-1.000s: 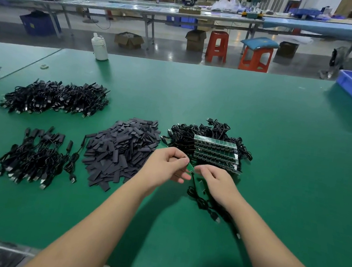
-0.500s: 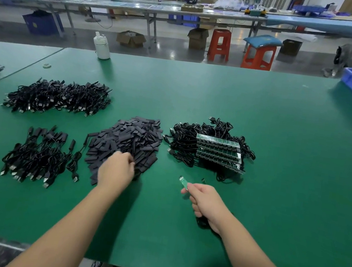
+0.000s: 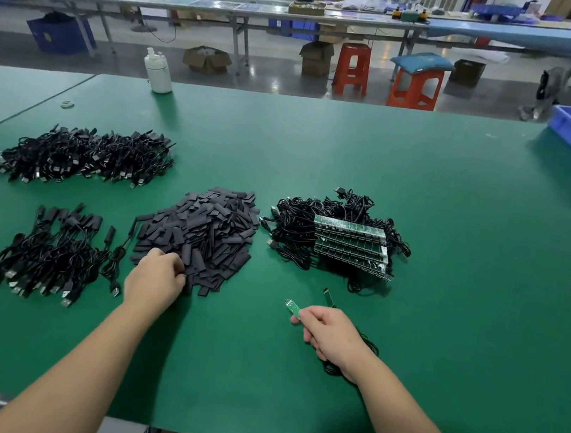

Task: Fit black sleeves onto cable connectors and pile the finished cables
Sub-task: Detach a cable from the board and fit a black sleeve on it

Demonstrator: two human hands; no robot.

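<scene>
Left hand [image 3: 155, 280] fingers curl into flat matte black sleeves [image 3: 200, 233]; right hand [image 3: 335, 335] fingers pinch a thin green connector [image 3: 294, 308] with its glossy cable.

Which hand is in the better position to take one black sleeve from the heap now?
The left hand: it already rests at the near edge of the sleeve heap. The right hand is busy holding the cable's green connector board.
</scene>
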